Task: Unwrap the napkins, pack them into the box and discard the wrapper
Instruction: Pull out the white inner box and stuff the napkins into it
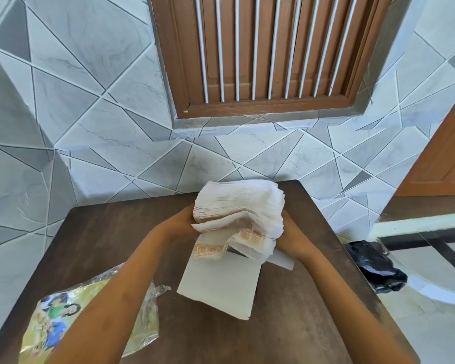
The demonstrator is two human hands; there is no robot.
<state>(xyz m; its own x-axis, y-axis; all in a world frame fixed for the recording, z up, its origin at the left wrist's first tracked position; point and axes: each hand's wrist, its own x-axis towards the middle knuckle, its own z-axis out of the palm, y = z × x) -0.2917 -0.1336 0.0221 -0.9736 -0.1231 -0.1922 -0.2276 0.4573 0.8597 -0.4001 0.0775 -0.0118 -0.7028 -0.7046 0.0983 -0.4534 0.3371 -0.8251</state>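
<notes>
the stack of napkins (238, 215) is white with a tan patterned edge, bare of its wrapper, lifted just above the far end of the box (220, 287). you clamp the stack from both sides: your left hand (183, 220) presses its left face, your right hand (290, 236) its right face, fingers mostly hidden behind the paper. the box, pale grey card, lies flat on the brown table (286, 324), its open flap (280, 260) showing under the stack. the wrapper (63, 319), clear plastic with a printed picture, lies left of the box, partly under your left forearm. a black bag (376, 266) sits on the floor right of the box, off the table.
</notes>
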